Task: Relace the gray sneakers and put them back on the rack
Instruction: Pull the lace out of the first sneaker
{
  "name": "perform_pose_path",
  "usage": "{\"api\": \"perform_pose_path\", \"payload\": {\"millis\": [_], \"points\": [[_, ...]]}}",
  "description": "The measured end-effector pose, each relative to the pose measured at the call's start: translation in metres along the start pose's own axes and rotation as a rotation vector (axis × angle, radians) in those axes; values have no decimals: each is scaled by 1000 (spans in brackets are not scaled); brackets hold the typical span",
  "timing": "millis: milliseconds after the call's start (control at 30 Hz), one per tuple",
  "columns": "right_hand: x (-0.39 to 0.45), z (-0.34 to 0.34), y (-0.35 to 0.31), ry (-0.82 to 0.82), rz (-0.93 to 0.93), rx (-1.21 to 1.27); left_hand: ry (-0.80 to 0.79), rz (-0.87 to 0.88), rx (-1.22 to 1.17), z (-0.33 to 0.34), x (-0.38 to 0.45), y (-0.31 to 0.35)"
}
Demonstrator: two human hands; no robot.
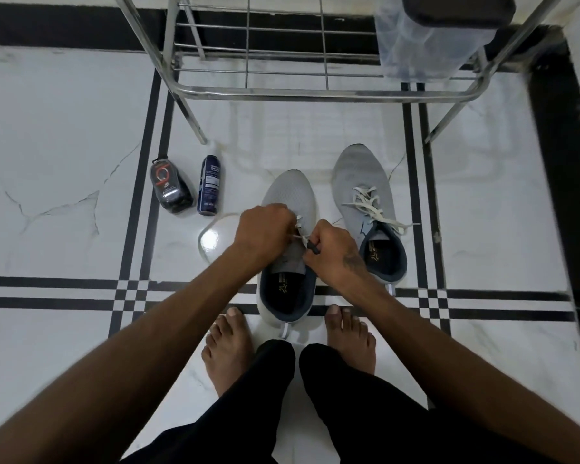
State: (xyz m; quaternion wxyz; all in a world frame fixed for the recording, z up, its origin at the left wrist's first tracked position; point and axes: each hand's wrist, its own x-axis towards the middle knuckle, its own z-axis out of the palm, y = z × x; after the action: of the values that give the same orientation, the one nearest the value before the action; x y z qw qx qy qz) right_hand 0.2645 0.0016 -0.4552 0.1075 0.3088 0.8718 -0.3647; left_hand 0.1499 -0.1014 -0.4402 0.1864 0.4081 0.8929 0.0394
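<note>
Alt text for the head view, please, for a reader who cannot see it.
Both hands, left hand and right hand, pinch the white lace of the near gray sneaker on the floor. Its laced mate lies alongside, before a metal rack.

near sneaker (287, 262): gold emblem and print on insole, too small to read | far sneaker (369, 209): same gold insole mark, unreadable | dark bottle (170, 184): red ring graphic, blurred lettering | blue can (209, 185): white text panel, illegible
</note>
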Motion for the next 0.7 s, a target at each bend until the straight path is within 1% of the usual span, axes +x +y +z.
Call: {"api": "perform_pose_path", "payload": {"millis": [67, 100, 133, 200, 233, 267, 333, 367, 433, 500, 533, 633, 667, 700], "points": [[0, 0, 1, 35, -4, -8, 39, -97, -199, -11, 1, -20], [1, -1, 1, 45, -6, -5, 69, -167, -250, -15, 0, -36], [1, -2, 0, 46, -10, 2, 72, -240, -241, -19, -3, -54], [0, -2, 1, 37, -14, 9, 8, -306, -70, -19, -11, -78], [-1, -2, 1, 28, -17, 7, -11, -296, 7, -17, -15, -80], [-1, -2, 1, 20, -19, 4, 11, -247, 39, -15, -18, -73], [-1, -2, 0, 9, -21, 0, 80, -105, 14, -13, -17, -45], [-1, -3, -1, 5, -21, -6, 80, -36, -5, -12, -13, -29], [0, -4, -3, -6, -18, -20, 6, 12, 25, -5, -3, -4], [0, -5, -4, -12, -14, -26, -23, -12, 94, -2, 7, 5], [0, -5, -4, -11, -14, -29, -13, -32, 86, -3, 9, 4], [-1, -5, -3, 5, 1, -27, 46, -148, -108, -19, 6, -22], [-2, -6, -3, 7, 6, -24, 63, -215, -138, -23, 2, -38], [-3, -6, -2, 6, 6, -21, 66, -282, -118, -26, -2, -56]]}}
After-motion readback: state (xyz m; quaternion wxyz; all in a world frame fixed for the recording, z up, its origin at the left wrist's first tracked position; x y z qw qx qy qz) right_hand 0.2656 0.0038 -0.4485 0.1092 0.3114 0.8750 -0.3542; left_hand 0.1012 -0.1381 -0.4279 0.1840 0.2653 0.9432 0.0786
